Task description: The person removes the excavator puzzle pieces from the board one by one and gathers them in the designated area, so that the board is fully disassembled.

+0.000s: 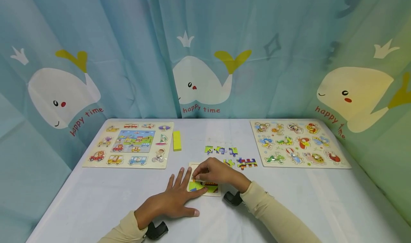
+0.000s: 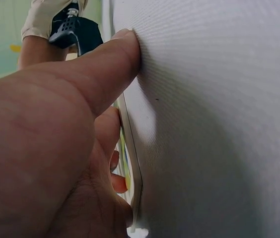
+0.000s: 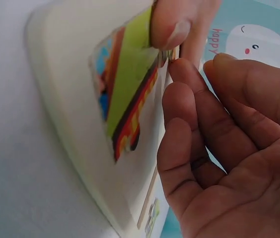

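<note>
A small jigsaw board (image 1: 212, 194) with a pale wooden frame lies flat at the near middle of the table. Joined green, red and yellow pieces (image 3: 130, 79) fill part of it, as the right wrist view shows. My left hand (image 1: 174, 200) is spread beside it, index finger across its lower part and the other fingertips at its left edge; the thumb (image 2: 105, 69) lies out on the tabletop. Over the board, my right hand (image 1: 216, 171) pinches a small jigsaw piece (image 1: 201, 181), held tilted between thumb and fingertips and mostly hidden by them.
Beyond the board lie several loose jigsaw pieces (image 1: 220, 150) and a joined red-and-purple strip (image 1: 247, 162). A vehicle peg puzzle (image 1: 163, 161) stands back left, an insect peg puzzle (image 1: 266, 161) back right. A yellow block (image 1: 177, 141) lies near the vehicle one. Curtains (image 1: 205, 29) close off the back.
</note>
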Demonstrator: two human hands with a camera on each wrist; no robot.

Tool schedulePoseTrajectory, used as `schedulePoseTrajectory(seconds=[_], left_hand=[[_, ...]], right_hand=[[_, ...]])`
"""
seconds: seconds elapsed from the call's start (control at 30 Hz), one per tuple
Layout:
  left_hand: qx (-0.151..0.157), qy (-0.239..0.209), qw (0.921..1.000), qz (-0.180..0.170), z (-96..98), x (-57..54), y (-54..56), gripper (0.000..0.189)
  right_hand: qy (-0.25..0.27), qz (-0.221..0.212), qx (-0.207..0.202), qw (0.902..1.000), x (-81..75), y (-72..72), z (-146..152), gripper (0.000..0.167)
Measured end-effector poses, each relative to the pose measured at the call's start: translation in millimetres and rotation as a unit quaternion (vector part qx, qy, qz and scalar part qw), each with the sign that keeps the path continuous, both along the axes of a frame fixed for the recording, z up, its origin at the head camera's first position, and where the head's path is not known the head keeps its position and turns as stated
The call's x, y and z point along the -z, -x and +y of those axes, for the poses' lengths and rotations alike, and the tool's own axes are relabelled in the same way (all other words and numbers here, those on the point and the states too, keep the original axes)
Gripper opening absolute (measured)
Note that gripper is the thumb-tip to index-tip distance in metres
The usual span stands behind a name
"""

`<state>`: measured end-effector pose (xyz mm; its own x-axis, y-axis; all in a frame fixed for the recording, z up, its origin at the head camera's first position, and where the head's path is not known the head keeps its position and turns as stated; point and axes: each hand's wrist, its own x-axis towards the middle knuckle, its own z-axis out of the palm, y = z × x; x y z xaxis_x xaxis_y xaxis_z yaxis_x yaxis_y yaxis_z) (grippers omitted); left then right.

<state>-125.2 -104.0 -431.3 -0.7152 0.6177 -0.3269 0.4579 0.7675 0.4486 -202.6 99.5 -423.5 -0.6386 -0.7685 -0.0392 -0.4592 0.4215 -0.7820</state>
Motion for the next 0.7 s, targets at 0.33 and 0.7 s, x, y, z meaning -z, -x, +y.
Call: schedulePoseTrajectory(seconds=[0.33,0.7], left_hand=[[0.0,0.0,1.0,-0.003,0.3,-0.7,0.5,0.067],[0.0,-0.001,0.9999,-0.013,1.1,-1.0,0.7,0.067]], right_hand=[[0.036,-0.023,-0.008,0.9991,2.7,0.4,-1.4,0.016],[0.067,-0.066,-0.027,0.9952,8.4,-1.0,-7.7,0.019]])
